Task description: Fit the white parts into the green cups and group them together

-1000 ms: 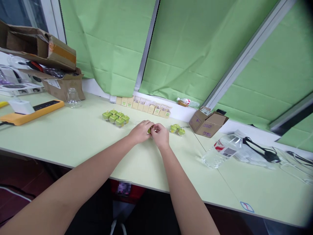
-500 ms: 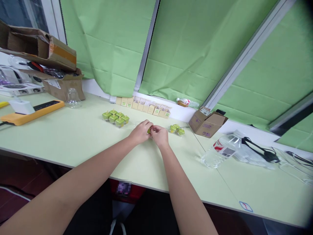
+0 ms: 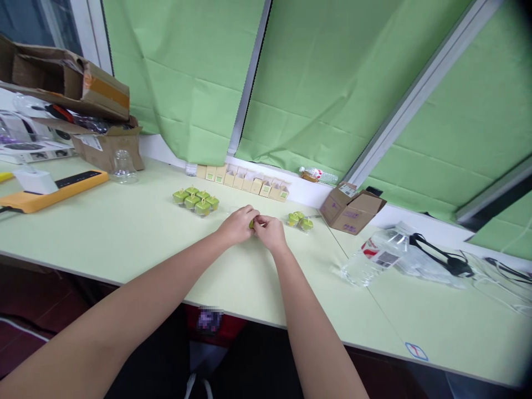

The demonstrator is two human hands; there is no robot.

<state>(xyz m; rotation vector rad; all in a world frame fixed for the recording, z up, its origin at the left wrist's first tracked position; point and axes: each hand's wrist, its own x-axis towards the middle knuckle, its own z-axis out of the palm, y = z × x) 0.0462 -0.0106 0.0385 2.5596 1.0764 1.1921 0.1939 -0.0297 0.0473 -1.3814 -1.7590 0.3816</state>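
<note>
Both hands meet over the middle of the table. My left hand point(image 3: 240, 224) is closed on a small green-lidded container point(image 3: 251, 224), mostly covered by fingers. My right hand point(image 3: 269, 229) pinches at the same container from the other side. To the left stands a group of small clear containers with green lids point(image 3: 196, 200), set close together. Right of my hands is a smaller cluster of the same green-lidded containers point(image 3: 300, 219). A clear, hard-to-make-out piece lies just behind my left hand.
Along the wall runs a row of small tan boxes point(image 3: 249, 182). An open carton point(image 3: 351, 208) and a large clear bottle point(image 3: 376, 257) stand to the right. At left are an orange power strip point(image 3: 68, 190), a clear plastic cup point(image 3: 123, 167) and stacked cardboard boxes point(image 3: 103, 97).
Both hands stay together at nearly the same place, with only slight finger movement around the container. The view has shifted a little; the other things stay where they were.
</note>
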